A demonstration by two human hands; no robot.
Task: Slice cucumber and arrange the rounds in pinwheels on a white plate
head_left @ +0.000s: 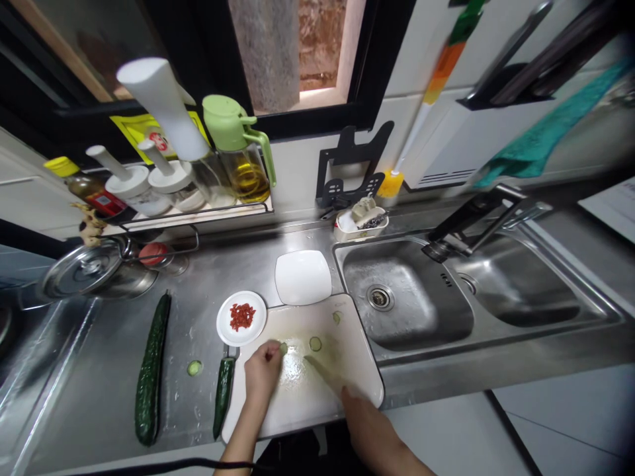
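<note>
Left hand (pixel 262 371), over the left part of the cutting board (pixel 302 413): thumb and forefinger appear to pinch a small green piece (pixel 283 348). Right hand (pixel 364 420), near the right corner closest to you: fingers wrapped round the knife (pixel 327 377), handle hidden. Blade slants inward from that corner, tip just beside a cucumber slice (pixel 315 344). Second slice (pixel 337 318) lies by the far right corner. Judgement: wet board likely slippery; keep the blade low, its edge turned away from your left fingertips, and hold the piece lightly so it doesn't squirt loose.
</note>
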